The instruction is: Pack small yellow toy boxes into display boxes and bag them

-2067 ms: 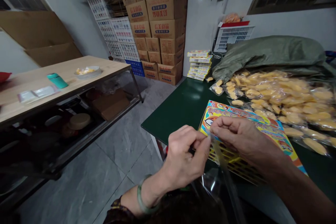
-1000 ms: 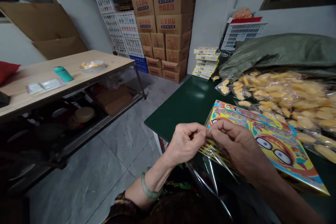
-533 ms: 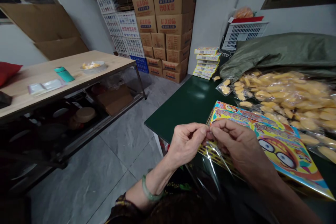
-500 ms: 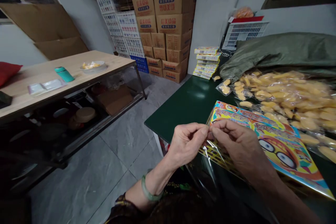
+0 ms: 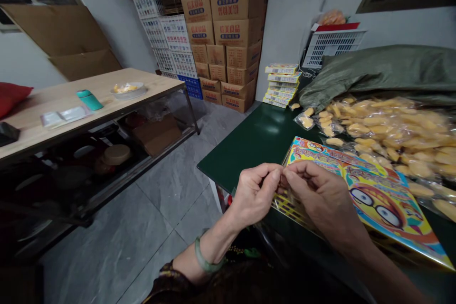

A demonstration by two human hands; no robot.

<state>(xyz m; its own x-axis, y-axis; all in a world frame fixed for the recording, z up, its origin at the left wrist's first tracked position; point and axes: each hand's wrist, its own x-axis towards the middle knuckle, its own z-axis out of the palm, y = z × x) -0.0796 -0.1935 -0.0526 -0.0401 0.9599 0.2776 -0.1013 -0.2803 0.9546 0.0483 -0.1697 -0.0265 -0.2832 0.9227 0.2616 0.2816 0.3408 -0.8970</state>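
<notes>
My left hand [image 5: 257, 195] and my right hand [image 5: 322, 202] meet fingertip to fingertip above the near edge of the green table [image 5: 242, 145]. Both are closed in a pinch on thin clear plastic film [image 5: 292, 202], which hangs beneath them and shows only as faint glints. Whether it is a bag or a loose sheet I cannot tell. Just beyond and under the right hand lies a colourful printed box [image 5: 402, 206] with a big-eyed cartoon face. Behind it spreads a heap of yellow oval pieces in clear wrappers [image 5: 399, 123].
Flat printed boxes [image 5: 281, 86] are stacked at the table's far corner. A green cover [image 5: 388, 69] lies behind the heap, near a white basket [image 5: 331, 47]. Leftward stands a wooden table [image 5: 153, 80] with a teal bottle [image 5: 90, 99]. Cartons [image 5: 231, 33] rise by the wall.
The hanging film catches less light and shows less below my hands than before. Both hands keep their pinch at nearly the same spot. The view has shifted very slightly.
</notes>
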